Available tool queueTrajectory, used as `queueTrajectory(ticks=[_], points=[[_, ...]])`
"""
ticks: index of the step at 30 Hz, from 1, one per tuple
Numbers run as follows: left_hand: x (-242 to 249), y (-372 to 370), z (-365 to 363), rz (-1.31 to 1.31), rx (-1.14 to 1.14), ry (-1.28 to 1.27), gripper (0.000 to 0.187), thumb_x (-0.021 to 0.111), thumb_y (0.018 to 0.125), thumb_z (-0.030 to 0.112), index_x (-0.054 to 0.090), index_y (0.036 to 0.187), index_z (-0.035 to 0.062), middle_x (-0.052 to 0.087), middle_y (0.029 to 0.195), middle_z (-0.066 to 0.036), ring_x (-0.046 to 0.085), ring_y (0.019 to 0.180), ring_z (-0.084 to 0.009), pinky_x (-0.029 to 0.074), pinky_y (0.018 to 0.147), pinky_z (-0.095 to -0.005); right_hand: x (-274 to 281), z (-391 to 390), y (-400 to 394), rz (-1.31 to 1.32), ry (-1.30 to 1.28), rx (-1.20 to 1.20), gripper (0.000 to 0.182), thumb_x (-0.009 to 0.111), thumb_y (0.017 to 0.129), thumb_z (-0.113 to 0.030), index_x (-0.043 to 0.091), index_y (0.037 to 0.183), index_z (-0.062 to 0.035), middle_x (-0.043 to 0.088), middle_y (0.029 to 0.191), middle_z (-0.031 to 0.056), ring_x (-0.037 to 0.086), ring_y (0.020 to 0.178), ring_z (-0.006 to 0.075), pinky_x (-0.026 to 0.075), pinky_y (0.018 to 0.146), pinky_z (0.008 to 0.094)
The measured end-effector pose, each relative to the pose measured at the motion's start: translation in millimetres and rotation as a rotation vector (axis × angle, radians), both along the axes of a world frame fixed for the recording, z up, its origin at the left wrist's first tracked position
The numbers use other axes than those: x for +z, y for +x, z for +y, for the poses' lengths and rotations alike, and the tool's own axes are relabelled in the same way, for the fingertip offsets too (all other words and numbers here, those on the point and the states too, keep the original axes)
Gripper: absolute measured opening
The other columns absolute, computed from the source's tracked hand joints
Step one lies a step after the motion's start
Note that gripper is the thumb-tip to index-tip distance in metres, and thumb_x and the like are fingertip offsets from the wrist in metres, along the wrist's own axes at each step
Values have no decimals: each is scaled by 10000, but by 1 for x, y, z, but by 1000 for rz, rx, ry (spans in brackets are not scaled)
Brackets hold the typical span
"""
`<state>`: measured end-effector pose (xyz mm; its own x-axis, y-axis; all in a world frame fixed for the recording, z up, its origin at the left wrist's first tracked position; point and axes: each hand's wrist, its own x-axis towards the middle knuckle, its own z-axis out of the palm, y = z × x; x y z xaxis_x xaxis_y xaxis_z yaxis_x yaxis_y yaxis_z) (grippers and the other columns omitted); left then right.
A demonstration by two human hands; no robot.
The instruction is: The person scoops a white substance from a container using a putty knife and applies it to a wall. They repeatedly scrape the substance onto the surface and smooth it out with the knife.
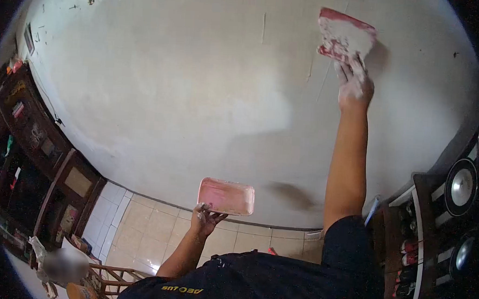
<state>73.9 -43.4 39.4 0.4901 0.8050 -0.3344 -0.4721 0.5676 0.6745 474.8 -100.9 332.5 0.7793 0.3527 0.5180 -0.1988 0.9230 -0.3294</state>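
- Right hand (355, 88): raised high on the person's right, its fingers smeared with white paste and gripping the lower edge of a red flat spreader (345, 38). The arm is extended up toward the wall (172, 92).
- Red flat spreader: in front of the upper wall, its visible face thickly coated in white paste, with red showing along the top and at the lower left. A shadow falls just beside it; whether its edge touches the wall cannot be told from this angle.
- Left hand (207, 221): held low, gripping a pink rectangular tray (226, 196) by its lower left corner, with fingers partly beneath.
- Pink rectangular tray: shallow, its open side toward the camera, with pale residue inside. It is well apart from the spreader and near the foot of the wall as seen here.
- Step in hand, as judged: the loaded spreader is being presented to the wall while the tray is supported below. A controlled stroke from this pose would call for a steady wrist and an even blade edge, with the tray kept level.
- Surroundings: tiled floor (159, 229) below; dark wooden cabinet (54, 161) at left; round speaker (461, 185), probably, at right, where the lens edge darkens the view.
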Motion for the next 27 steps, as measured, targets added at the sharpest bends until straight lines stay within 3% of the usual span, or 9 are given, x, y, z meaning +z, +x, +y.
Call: queueTrajectory(ticks=[5,9,11,14,19,21,22,24,27], points=[[-27,3,-5,-68,13,-47,357,438,800,259,449,1071,28,476,1116,-186,495,1029,-410,449,881,-551,-80,29,16,149,-393,-231,422,603,785,-212,514,1139,1,586,1020,86,613,817,211,505,700,312],[-16,2,-12,-66,-13,-70,341,455,777,227,458,1055,30,485,1085,-175,505,1009,-395,454,877,-547,-161,4,-18,265,-416,88,432,576,826,-168,464,1225,-43,583,1080,79,577,955,173,473,728,256],[-17,-5,-12,-43,-38,-58,337,466,759,204,459,1048,31,487,1068,-171,510,998,-384,460,867,-548,-132,-22,-45,96,-374,-13,343,594,808,-154,526,1127,-48,580,967,39,552,819,165,458,684,301],[-30,-14,-11,-25,2,-93,349,480,749,201,458,1052,30,487,1068,-173,509,999,-383,461,867,-550,-39,-37,-14,-61,-199,4,356,568,824,-144,510,1140,10,580,1002,74,564,849,194,422,822,284],[-23,-21,-33,-70,9,-112,380,510,728,173,437,1072,30,456,1105,-187,478,1032,-410,450,880,-561,77,-4,8,-132,-98,2,278,616,789,-121,546,1017,21,590,915,104,593,792,213,514,667,328],[-27,-30,-48,-59,48,-151,386,517,727,166,429,1079,33,446,1118,-193,468,1040,-423,444,888,-566,43,16,22,174,-480,-282,291,580,820,-228,564,1040,-39,577,961,89,564,853,184,462,701,282],[-24,-33,-55,-81,19,-127,401,524,729,165,421,1093,31,436,1132,-195,459,1049,-431,438,895,-572,23,-1,-18,63,-643,-353,256,609,799,-273,584,970,-84,579,916,47,539,763,150,432,657,263],[-40,-40,-64,-130,-3,-161,453,546,725,171,407,1131,27,426,1159,-188,450,1062,-441,421,913,-586,-31,2,-7,295,-525,-201,238,584,818,-261,590,990,-97,590,915,23,557,750,148,445,661,271],[-58,-51,-68,-168,-16,-238,479,555,717,173,407,1147,23,430,1163,-175,456,1063,-433,435,897,-585,-213,11,-62,276,-617,20,248,563,834,-238,582,1044,-107,598,962,33,577,813,156,467,691,307]])
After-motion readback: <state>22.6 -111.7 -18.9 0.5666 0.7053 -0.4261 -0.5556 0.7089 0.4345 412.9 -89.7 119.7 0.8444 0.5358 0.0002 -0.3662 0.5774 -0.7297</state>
